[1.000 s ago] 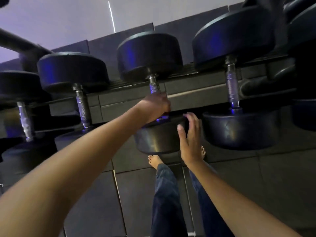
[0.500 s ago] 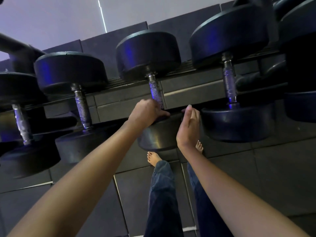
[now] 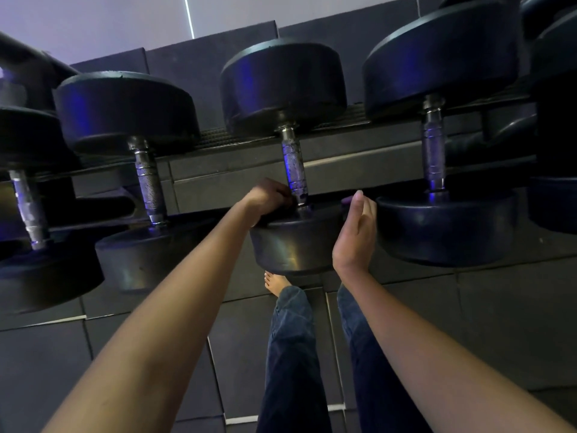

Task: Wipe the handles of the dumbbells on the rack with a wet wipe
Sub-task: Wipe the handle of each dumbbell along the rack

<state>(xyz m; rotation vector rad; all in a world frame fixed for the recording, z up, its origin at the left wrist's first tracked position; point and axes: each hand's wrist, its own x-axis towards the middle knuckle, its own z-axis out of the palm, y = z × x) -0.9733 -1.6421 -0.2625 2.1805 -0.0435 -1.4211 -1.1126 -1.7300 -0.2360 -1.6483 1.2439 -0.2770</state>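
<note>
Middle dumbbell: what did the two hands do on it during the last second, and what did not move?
The left hand slid down the handle to its lower end, fingers curled there. The right hand turned its palm toward the near weight head, fingers straight. The dumbbells stayed on the rack.

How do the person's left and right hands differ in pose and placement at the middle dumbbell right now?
The left hand is curled against the lower end of the middle dumbbell's handle, while the right hand is open with its fingers straight. The left hand sits over the near weight head; the right hand stands beside that head, palm towards it. Both reach for the same dumbbell, and no wipe shows in either hand.
</note>
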